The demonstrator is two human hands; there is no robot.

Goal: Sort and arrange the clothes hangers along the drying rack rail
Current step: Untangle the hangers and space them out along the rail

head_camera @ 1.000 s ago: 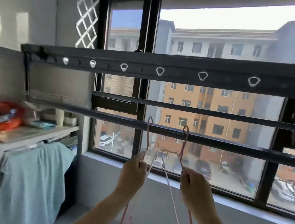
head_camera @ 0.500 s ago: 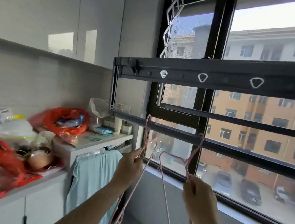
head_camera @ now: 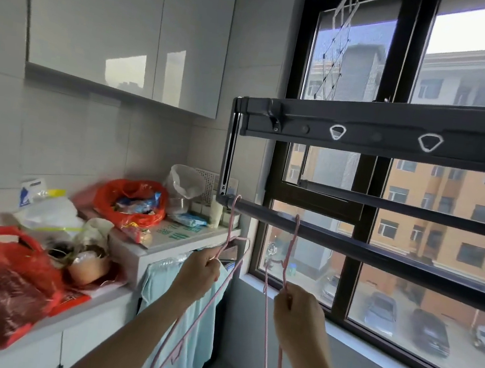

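Head view — left hand [head_camera: 198,276] pinches one pink hanger [head_camera: 231,231], right hand [head_camera: 299,311] grips another [head_camera: 289,250] — both hooks at the rail [head_camera: 379,252].

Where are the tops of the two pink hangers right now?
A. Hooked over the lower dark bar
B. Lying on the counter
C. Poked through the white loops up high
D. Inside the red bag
A: the left hand and the right hand each hold a pink hanger whose hook curls over the lower dark bar.
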